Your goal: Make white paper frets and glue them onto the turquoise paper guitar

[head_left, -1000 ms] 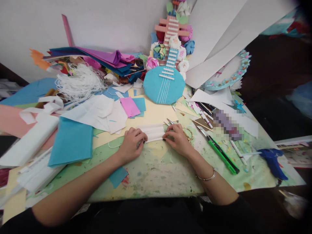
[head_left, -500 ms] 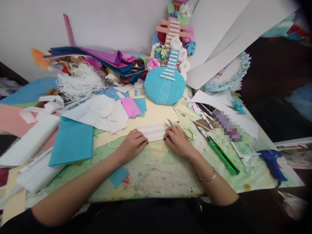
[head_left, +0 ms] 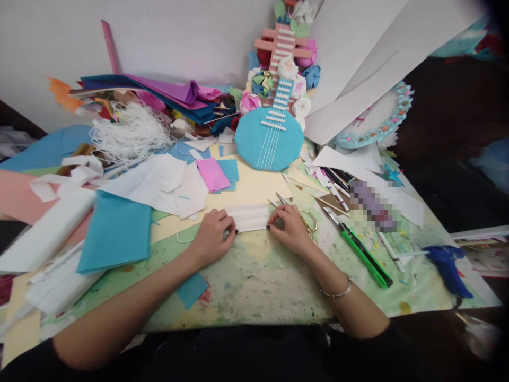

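Observation:
A small white paper point(head_left: 251, 216) with crosswise pleats lies flat on the table in front of me. My left hand point(head_left: 214, 236) is closed on its left end, with the fingers curled and the thumb near the lower corner. At the opposite end, my right hand point(head_left: 290, 228) pinches the lower right corner between thumb and forefinger. Gold-handled scissors point(head_left: 309, 220) lie just beyond my right hand, partly hidden by it. Behind the white paper are a pink folded paper point(head_left: 213, 174) and blue paper pieces point(head_left: 228, 171).
A blue paper lute point(head_left: 269, 139) leans upright at the back among paper flowers. To the right lie a green utility knife point(head_left: 363, 254) and a blue glue gun point(head_left: 449, 268). White string point(head_left: 129, 132), a turquoise folded sheet point(head_left: 115, 231) and white rolls point(head_left: 50, 228) crowd the left.
My fingers have shifted on the paper's ends: the left hand has curled more, and the right thumb and forefinger now form a rounder pinch. The pleats show more plainly.

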A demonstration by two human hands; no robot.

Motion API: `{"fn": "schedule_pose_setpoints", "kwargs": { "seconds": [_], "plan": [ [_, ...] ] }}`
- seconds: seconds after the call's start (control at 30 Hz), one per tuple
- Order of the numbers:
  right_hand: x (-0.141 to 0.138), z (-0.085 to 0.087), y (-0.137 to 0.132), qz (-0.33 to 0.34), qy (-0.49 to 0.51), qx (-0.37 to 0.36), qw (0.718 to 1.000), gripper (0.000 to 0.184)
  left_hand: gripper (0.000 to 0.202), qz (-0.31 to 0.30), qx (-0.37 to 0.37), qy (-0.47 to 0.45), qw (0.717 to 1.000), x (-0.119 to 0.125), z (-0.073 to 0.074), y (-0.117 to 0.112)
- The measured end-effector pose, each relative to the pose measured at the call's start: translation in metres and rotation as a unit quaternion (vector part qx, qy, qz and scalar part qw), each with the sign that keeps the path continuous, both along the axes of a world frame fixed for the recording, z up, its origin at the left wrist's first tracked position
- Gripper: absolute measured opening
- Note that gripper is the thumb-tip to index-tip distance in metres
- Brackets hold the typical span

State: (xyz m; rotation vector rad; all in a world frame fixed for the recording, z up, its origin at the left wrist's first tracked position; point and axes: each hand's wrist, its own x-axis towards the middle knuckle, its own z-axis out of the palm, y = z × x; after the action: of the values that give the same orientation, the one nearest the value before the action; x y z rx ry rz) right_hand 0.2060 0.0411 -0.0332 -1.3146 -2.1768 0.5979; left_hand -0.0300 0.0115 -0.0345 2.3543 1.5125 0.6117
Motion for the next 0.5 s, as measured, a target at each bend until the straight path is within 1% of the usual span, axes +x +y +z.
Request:
{"fn": "schedule_pose_setpoints", "kwargs": {
  "seconds": [0.1, 0.23, 0.3, 0.4, 0.5],
  "plan": [
    [0.003, -0.001, 0.000, 0.022, 0.017, 0.006, 1.000, 0.012, 0.010, 0.011, -0.005, -0.008, 1.000, 0.001, 0.000, 0.000],
    [0.008, 0.000, 0.000, 0.062, 0.014, 0.031, 0.997, 0.021, 0.009, 0.013, -0.010, -0.015, 1.000, 0.001, 0.000, 0.000],
    [0.011, 0.001, 0.001, 0.081, 0.011, 0.041, 0.996, 0.022, 0.010, 0.016, -0.010, -0.022, 1.000, 0.001, 0.001, 0.000],
    [0.012, 0.002, 0.000, 0.097, 0.000, 0.049, 0.994, 0.014, 0.012, 0.020, -0.011, -0.032, 0.999, 0.001, 0.000, 0.000],
    [0.009, 0.001, 0.000, 0.081, -0.009, 0.057, 0.995, 0.006, 0.013, 0.024, -0.011, -0.044, 0.999, 0.000, -0.001, 0.000]
  ]
}}
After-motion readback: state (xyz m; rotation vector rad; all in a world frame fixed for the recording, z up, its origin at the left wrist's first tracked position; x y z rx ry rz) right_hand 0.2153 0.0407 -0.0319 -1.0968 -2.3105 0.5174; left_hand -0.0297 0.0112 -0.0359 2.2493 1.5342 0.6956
